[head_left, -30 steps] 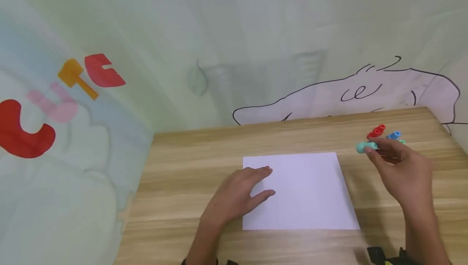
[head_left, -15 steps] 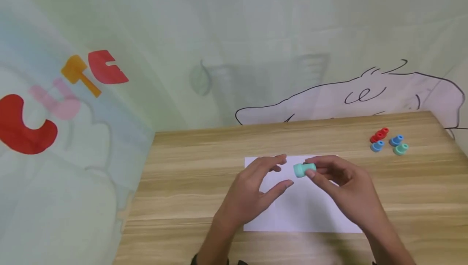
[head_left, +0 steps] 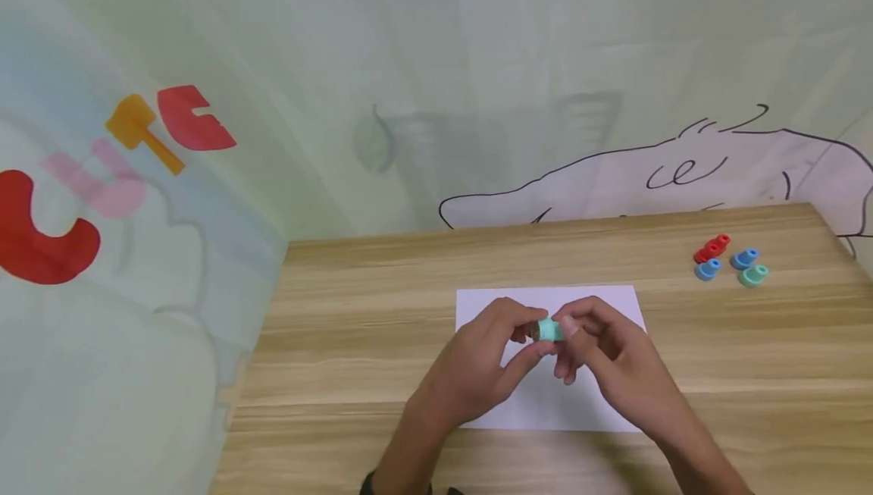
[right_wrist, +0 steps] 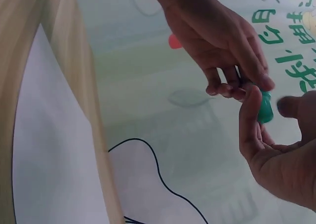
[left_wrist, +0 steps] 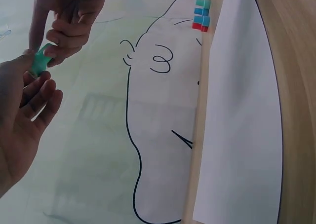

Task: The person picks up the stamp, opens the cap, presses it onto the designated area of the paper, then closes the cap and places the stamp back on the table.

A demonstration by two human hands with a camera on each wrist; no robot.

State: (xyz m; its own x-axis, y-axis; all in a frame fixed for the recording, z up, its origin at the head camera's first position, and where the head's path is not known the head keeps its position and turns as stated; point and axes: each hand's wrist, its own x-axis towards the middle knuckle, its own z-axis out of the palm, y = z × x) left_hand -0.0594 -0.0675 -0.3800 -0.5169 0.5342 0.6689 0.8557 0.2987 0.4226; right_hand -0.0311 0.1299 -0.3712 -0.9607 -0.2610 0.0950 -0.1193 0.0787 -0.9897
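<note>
A small teal toy stamp is held up between both hands, over the white paper. My left hand pinches its wide end with thumb and forefinger; a brownish end face shows there in the head view. From the other side, my right hand holds the narrow end between thumb and fingers, with the remaining fingers curled beneath. In the left wrist view the stamp sits between the fingertips of the two hands. The right wrist view has the stamp partly covered by fingers.
Several similar pieces stand at the table's back right: two red ones, a blue one, another blue one and a green one. A printed curtain hangs behind the wooden table.
My right hand has carried the stamp left from beside the other pieces to above the paper. My left hand has lifted off the paper and taken hold of the stamp's wide end.
</note>
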